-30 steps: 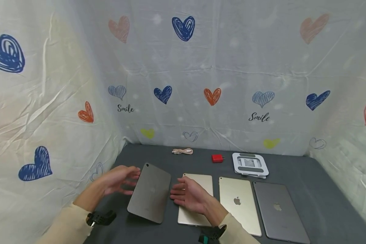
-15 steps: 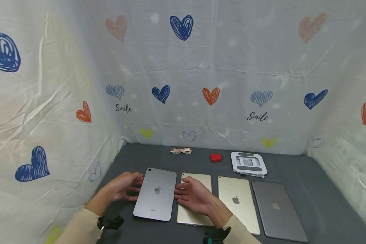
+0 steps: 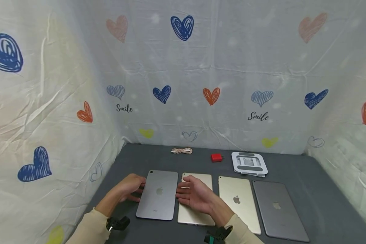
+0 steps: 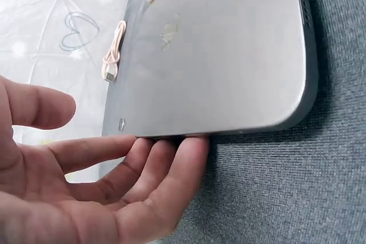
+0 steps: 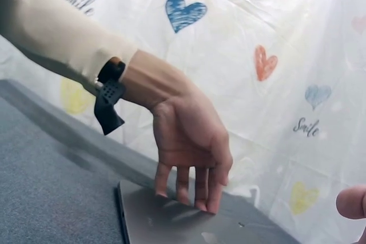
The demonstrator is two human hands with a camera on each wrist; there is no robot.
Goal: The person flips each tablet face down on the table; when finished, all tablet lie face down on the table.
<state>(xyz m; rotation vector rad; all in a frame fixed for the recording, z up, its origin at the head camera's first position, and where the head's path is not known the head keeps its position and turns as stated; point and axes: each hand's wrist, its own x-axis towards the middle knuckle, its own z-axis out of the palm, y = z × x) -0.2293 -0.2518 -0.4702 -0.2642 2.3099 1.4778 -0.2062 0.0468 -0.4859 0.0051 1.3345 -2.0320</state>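
Note:
A grey tablet lies back side up at the left of a row, its camera at the far left corner. My left hand has its fingertips against the tablet's left long edge. In the left wrist view, the fingers of that left hand meet the tablet's edge while the thumb stands clear of it. On the other side, my right hand extends its fingers toward the grey tablet's right edge, palm facing left. It overlaps a gold tablet and partly hides it.
Farther right lie another gold tablet and a dark grey tablet. Along the back of the dark table are a coiled cable, a red charger plug and a white folded stand. A heart-printed curtain surrounds the table.
The grey tablet has come down from a tilted pose to lying flat and has shifted a little right. My left hand has followed it right; my right hand has moved slightly right.

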